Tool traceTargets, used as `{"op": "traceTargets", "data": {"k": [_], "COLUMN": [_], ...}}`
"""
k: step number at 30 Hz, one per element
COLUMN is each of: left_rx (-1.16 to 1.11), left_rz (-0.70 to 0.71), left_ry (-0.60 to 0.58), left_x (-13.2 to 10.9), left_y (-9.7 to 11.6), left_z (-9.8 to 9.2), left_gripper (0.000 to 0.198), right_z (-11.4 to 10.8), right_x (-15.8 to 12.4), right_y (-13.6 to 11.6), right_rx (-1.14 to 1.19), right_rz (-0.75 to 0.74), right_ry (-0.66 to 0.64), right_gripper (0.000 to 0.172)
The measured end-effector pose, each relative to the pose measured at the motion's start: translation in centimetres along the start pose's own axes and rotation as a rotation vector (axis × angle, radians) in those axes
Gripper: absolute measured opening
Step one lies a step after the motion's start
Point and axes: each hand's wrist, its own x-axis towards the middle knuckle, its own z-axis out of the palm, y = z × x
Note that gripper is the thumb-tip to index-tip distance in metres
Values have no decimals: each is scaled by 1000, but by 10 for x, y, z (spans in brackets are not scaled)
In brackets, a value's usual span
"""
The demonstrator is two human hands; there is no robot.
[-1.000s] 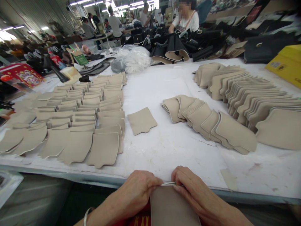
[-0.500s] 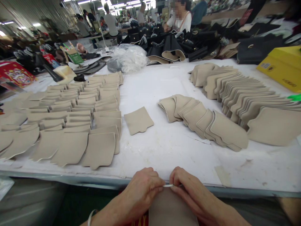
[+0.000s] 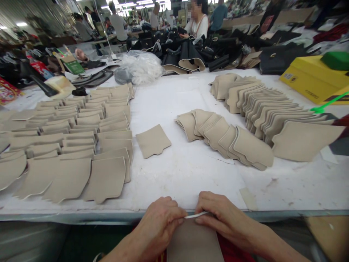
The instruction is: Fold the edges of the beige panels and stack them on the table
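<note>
Both hands pinch the top edge of a beige panel (image 3: pixel 194 240) at the table's front edge. My left hand (image 3: pixel 165 218) holds the edge's left part and my right hand (image 3: pixel 218 214) its right part, with a white rim showing between them. Beyond them, a single beige piece (image 3: pixel 153 141) with a small tab lies flat on the white table (image 3: pixel 180 182). A fanned row of beige pieces (image 3: pixel 225 136) is to its right. Rows of similar pieces (image 3: pixel 106 176) overlap on the left.
Far right holds a long stack of beige pieces (image 3: pixel 305 140), a yellow box (image 3: pixel 308 80) and a green stick (image 3: pixel 320 109). Along the back lie clear plastic (image 3: pixel 141 67) and black bags (image 3: pixel 191 58). A person (image 3: pixel 198 23) is behind them.
The view has turned slightly right, so the table's things appear further left. More white rim shows between my hands, which have moved slightly apart and still pinch the panel.
</note>
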Motion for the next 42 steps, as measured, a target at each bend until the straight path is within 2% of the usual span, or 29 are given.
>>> {"op": "traceTargets", "data": {"k": [8,13,16,20,23,27,28,30,31,33,36,37,42], "left_rx": [-42,-75,-137,-273,-353,-355,-345,-318,-304,-268,-188,-168,-166], "left_rz": [-75,-124,-150,-258,-275,-279,-275,-256,-244,-213,-173,-164,-141], "left_ry": [15,6,31,47,39,92,100,106,106,112,133,142,223], "left_x": [6,11,10,4,-1,-3,-3,-1,0,2,2,1,-10], "left_y": [-5,-1,-3,-14,-24,-28,-27,-24,-22,-17,-12,-11,-15], "left_z": [-3,-6,-9,-12,-10,-6,-6,-6,-7,-9,-11,-11,-6], "left_gripper": [18,20,18,12,14,14,14,14,14,14,16,16,16], "right_z": [-5,-3,-4,-2,3,2,1,1,3,9,22,25,20], "right_x": [-10,-9,-9,-11,-12,-11,-9,-1,4,16,33,37,26], "right_y": [9,14,17,23,27,27,23,13,7,-5,-14,-15,-8], "right_rx": [-46,-51,-36,-83,-146,-226,-253,-303,-324,-376,-476,-490,-465], "right_rz": [-35,-4,30,48,24,30,32,21,12,-13,-47,-58,-112], "right_ry": [55,89,100,104,92,67,62,50,32,-14,-47,-42,-51], "right_gripper": [32,39,40,43,42,35,30,7,8,22,7,11,20]}}
